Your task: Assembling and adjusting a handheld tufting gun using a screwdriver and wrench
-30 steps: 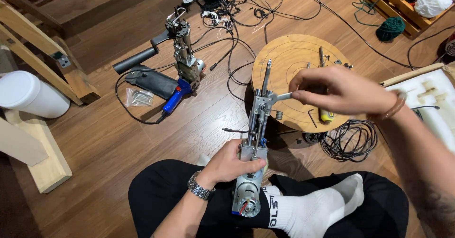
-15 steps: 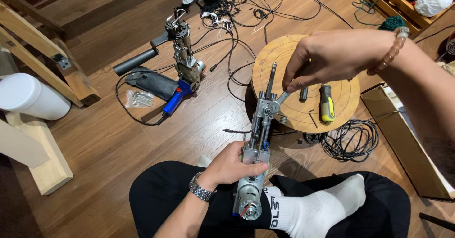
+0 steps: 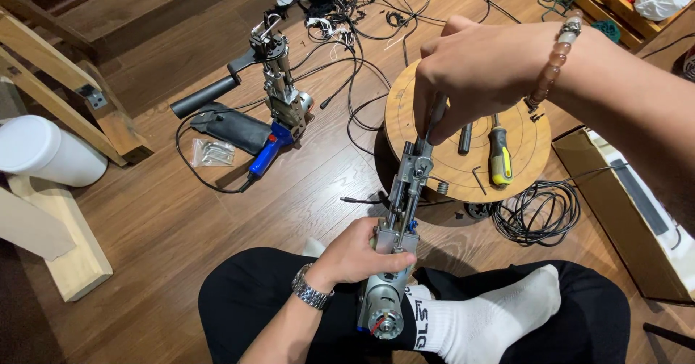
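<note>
Head view shows your left hand (image 3: pixel 360 254) wrapped tight around the body of the metal tufting gun (image 3: pixel 397 255), resting over your lap. Your right hand (image 3: pixel 483 70) pinches the gun's upper tip, fingers closed. Beneath that hand lies a yellow-handled screwdriver (image 3: pixel 499 160) on the round wooden board (image 3: pixel 532 143).

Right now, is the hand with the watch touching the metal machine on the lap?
Touching. The head view shows the left hand wrapped around the body of the metal machine, fingers curled over its side with no gap.
</note>
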